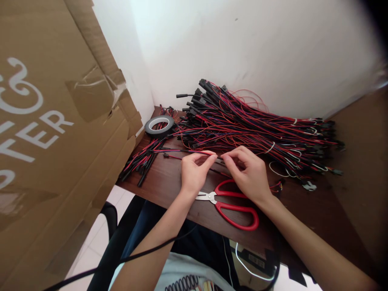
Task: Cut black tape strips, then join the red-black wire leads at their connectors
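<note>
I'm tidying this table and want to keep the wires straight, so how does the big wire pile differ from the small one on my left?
The large pile is thick and stretches along the wall; the small pile is thinner, near the table's left edge. White ties show on the large pile, none on the small pile. Both include red and black wires.

Here's the wire (194, 152), thin, red & blk, pinched by L hand (195, 169) and R hand (249, 171), near-straight btwn 'em, trailing L twd the small pile (142, 159), w/ the big bundle (242, 121) behind, scissors (222, 202) nearer the body.
</note>
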Action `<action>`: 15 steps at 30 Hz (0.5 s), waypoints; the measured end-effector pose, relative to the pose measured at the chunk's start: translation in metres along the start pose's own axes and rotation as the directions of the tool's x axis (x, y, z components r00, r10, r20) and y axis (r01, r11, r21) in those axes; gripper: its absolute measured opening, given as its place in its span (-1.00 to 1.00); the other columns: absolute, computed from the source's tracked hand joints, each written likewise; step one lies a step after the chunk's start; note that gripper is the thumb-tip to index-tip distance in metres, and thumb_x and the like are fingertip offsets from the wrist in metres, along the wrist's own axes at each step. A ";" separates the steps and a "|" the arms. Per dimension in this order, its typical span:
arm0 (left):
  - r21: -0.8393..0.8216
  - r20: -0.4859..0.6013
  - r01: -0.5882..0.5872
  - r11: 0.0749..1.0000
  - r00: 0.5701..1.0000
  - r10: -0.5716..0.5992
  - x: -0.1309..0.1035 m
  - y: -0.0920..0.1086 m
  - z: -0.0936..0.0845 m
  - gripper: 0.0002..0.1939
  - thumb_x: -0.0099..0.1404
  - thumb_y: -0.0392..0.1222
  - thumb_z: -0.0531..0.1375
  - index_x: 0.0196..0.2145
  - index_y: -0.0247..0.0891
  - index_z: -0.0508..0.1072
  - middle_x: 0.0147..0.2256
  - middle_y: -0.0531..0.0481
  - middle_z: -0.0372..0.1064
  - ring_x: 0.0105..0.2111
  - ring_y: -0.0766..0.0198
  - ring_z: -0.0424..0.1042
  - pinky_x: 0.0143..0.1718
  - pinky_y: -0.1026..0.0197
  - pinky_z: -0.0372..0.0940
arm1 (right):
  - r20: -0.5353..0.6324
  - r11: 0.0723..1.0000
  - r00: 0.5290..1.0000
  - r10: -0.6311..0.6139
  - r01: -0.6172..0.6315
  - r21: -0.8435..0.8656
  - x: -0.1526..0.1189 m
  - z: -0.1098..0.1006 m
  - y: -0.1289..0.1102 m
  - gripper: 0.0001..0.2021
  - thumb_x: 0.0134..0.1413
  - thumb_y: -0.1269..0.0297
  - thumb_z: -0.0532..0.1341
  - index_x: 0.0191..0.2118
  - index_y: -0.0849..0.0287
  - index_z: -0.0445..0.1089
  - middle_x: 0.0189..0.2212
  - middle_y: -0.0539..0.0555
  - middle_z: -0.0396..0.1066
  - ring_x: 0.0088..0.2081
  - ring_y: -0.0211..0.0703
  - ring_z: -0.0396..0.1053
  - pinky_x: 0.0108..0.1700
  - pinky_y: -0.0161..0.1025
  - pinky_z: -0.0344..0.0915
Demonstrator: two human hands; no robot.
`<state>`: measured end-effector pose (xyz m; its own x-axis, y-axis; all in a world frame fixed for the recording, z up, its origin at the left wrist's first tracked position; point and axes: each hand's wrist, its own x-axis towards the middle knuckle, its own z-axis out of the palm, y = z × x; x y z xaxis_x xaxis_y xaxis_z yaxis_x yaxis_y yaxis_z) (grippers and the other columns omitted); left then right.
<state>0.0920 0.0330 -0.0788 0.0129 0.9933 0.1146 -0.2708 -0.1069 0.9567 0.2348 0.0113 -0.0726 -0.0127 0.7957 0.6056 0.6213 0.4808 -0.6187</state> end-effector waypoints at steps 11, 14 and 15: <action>-0.032 -0.013 0.062 0.998 0.998 -0.062 0.000 0.001 0.000 -0.89 0.03 -0.25 0.37 -0.44 -0.33 0.60 -0.44 -0.04 0.57 -0.46 0.28 0.52 -0.30 0.23 0.44 | 0.051 0.998 0.998 0.023 -0.025 0.050 0.000 -0.004 0.001 -0.93 0.11 0.41 0.25 -0.37 0.15 0.45 -0.45 0.01 0.35 -0.49 -0.27 0.29 -0.50 -0.29 0.21; -0.051 -0.022 0.073 0.996 0.997 -0.074 0.000 0.001 0.001 -0.90 0.02 -0.26 0.37 -0.45 -0.33 0.59 -0.46 -0.03 0.56 -0.49 0.30 0.50 -0.36 0.26 0.43 | 0.085 0.999 0.996 -0.009 0.005 0.045 0.001 -0.006 0.002 -0.92 0.09 0.44 0.23 -0.33 0.14 0.45 -0.42 0.02 0.36 -0.47 -0.24 0.30 -0.48 -0.28 0.24; -0.054 -0.024 0.072 0.996 0.997 -0.073 0.001 0.001 0.001 -0.90 0.02 -0.26 0.37 -0.45 -0.33 0.59 -0.46 -0.03 0.56 -0.49 0.31 0.49 -0.37 0.26 0.43 | 0.096 0.999 0.995 -0.023 0.019 0.035 0.001 -0.006 0.002 -0.90 0.07 0.45 0.22 -0.30 0.15 0.44 -0.41 0.03 0.35 -0.45 -0.23 0.31 -0.47 -0.27 0.26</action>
<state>0.0924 0.0333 -0.0778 0.0094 0.9992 0.0377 -0.3211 -0.0327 0.9465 0.2409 0.0110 -0.0705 -0.1018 0.8161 0.5688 0.5928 0.5090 -0.6242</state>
